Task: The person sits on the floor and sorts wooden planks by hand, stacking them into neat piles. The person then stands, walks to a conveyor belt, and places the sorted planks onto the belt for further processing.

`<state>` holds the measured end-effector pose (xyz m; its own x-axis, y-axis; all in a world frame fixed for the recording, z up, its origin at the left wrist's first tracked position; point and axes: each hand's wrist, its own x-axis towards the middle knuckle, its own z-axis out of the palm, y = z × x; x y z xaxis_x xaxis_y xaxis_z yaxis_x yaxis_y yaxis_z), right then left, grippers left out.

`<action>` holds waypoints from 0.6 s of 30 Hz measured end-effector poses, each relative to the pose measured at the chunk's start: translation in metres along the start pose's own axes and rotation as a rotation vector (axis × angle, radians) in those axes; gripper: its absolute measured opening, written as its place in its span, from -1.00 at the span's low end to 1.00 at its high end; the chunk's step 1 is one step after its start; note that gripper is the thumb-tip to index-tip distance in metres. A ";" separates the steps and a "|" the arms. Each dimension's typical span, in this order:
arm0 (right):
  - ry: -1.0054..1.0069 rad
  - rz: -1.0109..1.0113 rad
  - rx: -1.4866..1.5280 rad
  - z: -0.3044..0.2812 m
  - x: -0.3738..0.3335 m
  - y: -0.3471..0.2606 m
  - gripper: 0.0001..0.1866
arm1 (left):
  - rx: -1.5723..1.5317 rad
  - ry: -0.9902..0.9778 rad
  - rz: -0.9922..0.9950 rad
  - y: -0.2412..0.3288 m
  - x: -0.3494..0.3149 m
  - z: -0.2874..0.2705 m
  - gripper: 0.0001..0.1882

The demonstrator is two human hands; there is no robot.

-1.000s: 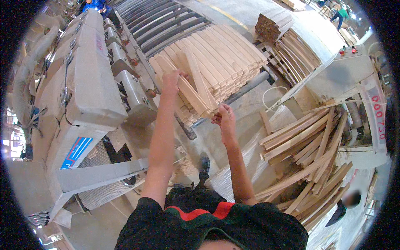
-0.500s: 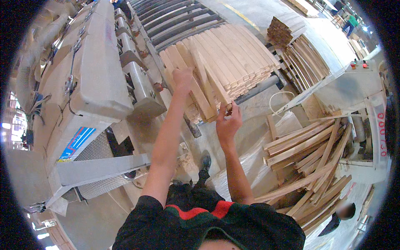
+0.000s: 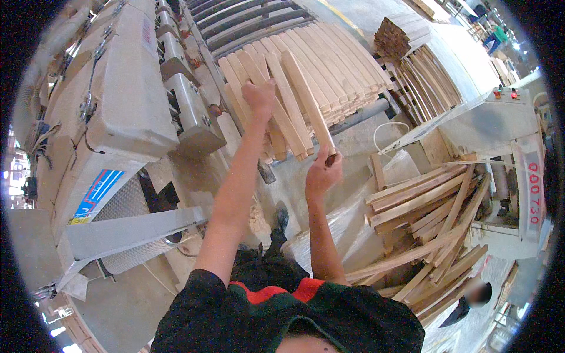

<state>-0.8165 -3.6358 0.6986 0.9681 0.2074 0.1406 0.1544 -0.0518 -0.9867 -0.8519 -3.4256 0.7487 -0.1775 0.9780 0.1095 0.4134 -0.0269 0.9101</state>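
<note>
My right hand (image 3: 323, 173) pinches the near end of a pale wooden slat (image 3: 307, 100), which slants away over the stack, its far end among the other slats. To its left, my left hand (image 3: 259, 98) is closed in a fist over another wooden slat (image 3: 288, 130) that runs out toward me on both sides of the fist; the fingertips are hidden. Between the two hands lies a further loose slat (image 3: 285, 88) at an angle. Beneath them is a layered stack of slats (image 3: 329, 62), laid side by side with their ends facing me.
A roller conveyor (image 3: 247, 23) extends beyond the stack. A large beige machine (image 3: 132, 88) stands at left. At right are a heap of loose wood strips (image 3: 424, 217), bundled strips (image 3: 432, 82) and a grey cabinet (image 3: 482, 123) with red buttons. Another person (image 3: 474, 300) is at lower right.
The slat in my right hand has swung away from the neighbouring slat, its near end drawn slightly to the right. My left hand remains closed over the slats. The whole view has shifted a little.
</note>
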 end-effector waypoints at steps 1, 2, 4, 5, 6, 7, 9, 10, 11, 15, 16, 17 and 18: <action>-0.061 0.185 0.095 -0.001 0.002 0.006 -0.71 | -0.082 0.000 -0.026 0.011 -0.006 -0.005 -0.57; -0.141 0.213 0.151 -0.002 0.003 0.006 -0.70 | -0.111 -0.010 -0.006 0.001 0.001 -0.007 -0.57; -0.300 0.261 0.265 -0.002 0.008 0.004 -0.69 | -0.177 -0.028 0.039 -0.026 0.022 -0.007 -0.56; -0.308 0.260 0.282 -0.002 0.010 0.004 -0.69 | -0.231 -0.093 0.010 -0.025 0.022 -0.009 -0.56; -0.316 0.260 0.300 0.000 0.011 0.002 -0.68 | -0.286 -0.158 -0.018 -0.023 0.022 -0.012 -0.56; -0.326 0.259 0.318 0.000 0.013 0.000 -0.68 | -0.341 -0.221 -0.046 -0.022 0.022 -0.016 -0.55; -0.469 0.189 0.008 -0.007 0.018 -0.004 -0.67 | -0.309 -0.285 0.010 -0.017 0.020 -0.030 -0.55; -0.534 0.151 -0.148 -0.011 0.021 -0.008 -0.65 | -0.293 -0.318 0.038 -0.013 0.020 -0.037 -0.55; -0.463 0.060 -0.166 -0.011 0.021 -0.016 -0.63 | -0.258 -0.314 0.052 -0.008 0.022 -0.041 -0.55; -0.454 -0.355 -0.408 -0.006 0.013 -0.066 -0.29 | -0.090 -0.246 0.162 -0.017 0.040 -0.049 -0.48; -0.520 -0.477 -0.508 -0.004 0.011 -0.075 -0.17 | -0.043 -0.217 0.204 -0.027 0.045 -0.048 -0.45; -0.546 -0.471 -0.605 0.000 0.008 -0.083 -0.11 | 0.054 -0.188 0.200 -0.025 0.042 -0.042 -0.41; -0.570 -0.468 -0.694 0.006 0.003 -0.091 -0.04 | 0.151 -0.152 0.202 -0.017 0.039 -0.032 -0.37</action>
<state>-0.8287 -3.6248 0.7880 0.5706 0.7784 0.2618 0.7504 -0.3647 -0.5513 -0.8946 -3.3939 0.7506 0.0524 0.9761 0.2108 0.5570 -0.2038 0.8051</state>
